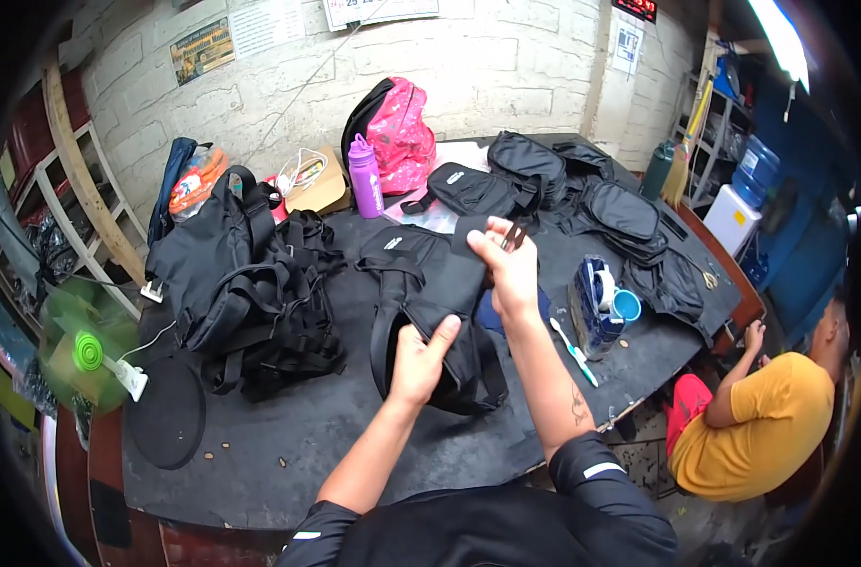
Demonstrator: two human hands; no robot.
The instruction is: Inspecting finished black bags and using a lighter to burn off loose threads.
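Observation:
A small black bag (459,295) lies on the dark table in front of me, its top handle strap looping over the near part. My left hand (419,367) is closed on the fabric at the bag's near opening, thumb on top and fingers tucked inside. At the bag's far right corner, my right hand (514,276) is raised, pinching a wide black strap (467,234) between thumb and fingers. A dark end pokes out above those fingers; I cannot make out what it is. Dark blue cloth (492,314) shows beside the bag, partly hidden by my right forearm.
Black bags (218,255) are heaped at left, with more black bags (624,213) at right. A purple bottle (364,180) and pink backpack (402,132) stand behind. Toothbrush (574,352), desk organizer (589,321) and fan (87,351) are nearby. A person (761,430) in yellow crouches right.

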